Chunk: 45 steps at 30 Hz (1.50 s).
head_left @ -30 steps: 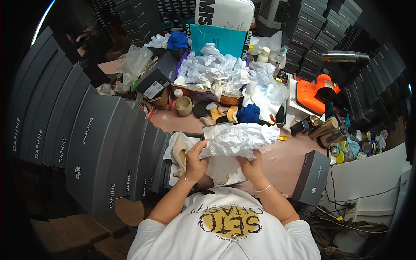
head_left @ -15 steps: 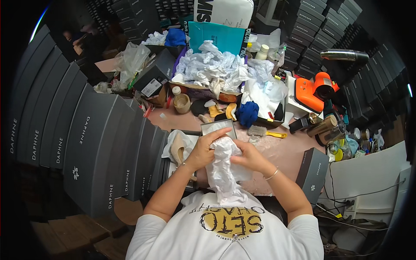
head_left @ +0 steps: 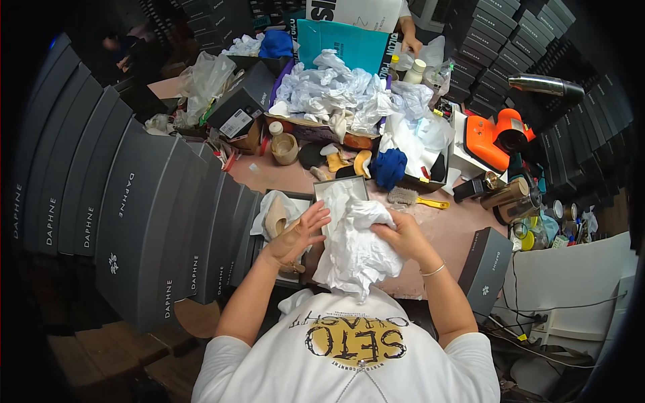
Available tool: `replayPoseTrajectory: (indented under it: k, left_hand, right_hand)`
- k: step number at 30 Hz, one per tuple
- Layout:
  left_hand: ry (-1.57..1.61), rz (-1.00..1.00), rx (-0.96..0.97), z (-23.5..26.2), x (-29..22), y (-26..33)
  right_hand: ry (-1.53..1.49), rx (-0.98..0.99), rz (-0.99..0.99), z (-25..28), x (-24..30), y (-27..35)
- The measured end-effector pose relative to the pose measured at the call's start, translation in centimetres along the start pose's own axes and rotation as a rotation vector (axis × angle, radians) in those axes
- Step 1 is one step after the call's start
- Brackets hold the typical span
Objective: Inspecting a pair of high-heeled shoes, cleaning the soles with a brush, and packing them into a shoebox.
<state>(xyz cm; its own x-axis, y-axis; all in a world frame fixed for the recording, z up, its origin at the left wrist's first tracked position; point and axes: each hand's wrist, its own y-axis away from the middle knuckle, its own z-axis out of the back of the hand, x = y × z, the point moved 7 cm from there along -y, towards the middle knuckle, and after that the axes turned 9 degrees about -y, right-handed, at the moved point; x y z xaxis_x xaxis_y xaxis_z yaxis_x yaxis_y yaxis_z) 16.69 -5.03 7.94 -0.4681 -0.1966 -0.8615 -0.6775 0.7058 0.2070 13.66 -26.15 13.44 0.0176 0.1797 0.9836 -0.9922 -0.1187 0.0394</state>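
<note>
A crumpled sheet of white tissue paper (head_left: 355, 252) hangs in front of me over the near table edge. My right hand (head_left: 402, 235) grips its upper right part. My left hand (head_left: 299, 232) has spread fingers, touching the paper's left side above an open shoe box (head_left: 339, 189). A beige shoe (head_left: 275, 216) lies on white paper just left of my left hand.
Tall stacks of dark grey shoe boxes (head_left: 134, 201) wall the left side. A heap of white tissue (head_left: 342, 91) fills the table's back. A brush with yellow handle (head_left: 415, 198), a blue cloth (head_left: 390, 168), an orange tool (head_left: 494, 138) and a grey box (head_left: 485, 265) lie right.
The tissue paper, held up wide over the table a second ago, has been drawn down and bunched into a hanging wad. My left hand has opened beside it.
</note>
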Motion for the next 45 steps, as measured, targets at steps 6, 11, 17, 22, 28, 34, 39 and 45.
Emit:
replayPoseTrajectory:
  k: [6,11,17,22,28,34,39,45]
  left_hand:
    - [-0.623,-0.139,-0.145,-2.8,1.5,-2.1]
    - [0.187,0.271,-0.185,0.5,7.3,-2.4]
    - [0.554,0.247,0.105,-2.8,3.5,-0.4]
    - [0.057,0.192,0.136,-3.4,3.6,-0.6]
    - [-0.934,-0.155,-0.247,-3.8,-2.5,-1.6]
    - [0.287,0.347,-0.153,-0.6,7.0,-1.4]
    - [0.532,0.335,-0.045,-2.8,4.6,-0.8]
    - [0.263,0.056,-0.042,-2.9,2.4,-0.8]
  right_hand:
    - [0.487,0.049,0.363,-2.8,3.5,0.4]
    - [0.898,0.258,0.434,-6.6,3.4,3.0]
    - [1.013,0.338,0.329,-6.4,1.9,3.2]
    - [0.203,0.247,0.271,-2.0,5.0,1.2]
    - [-0.317,0.297,-0.298,-5.4,-4.8,2.2]
    - [0.733,0.086,0.107,-5.2,-1.2,2.1]
    - [1.139,0.034,0.355,-6.0,-0.4,2.8]
    - [-0.037,0.182,-0.026,-3.1,-3.3,1.7]
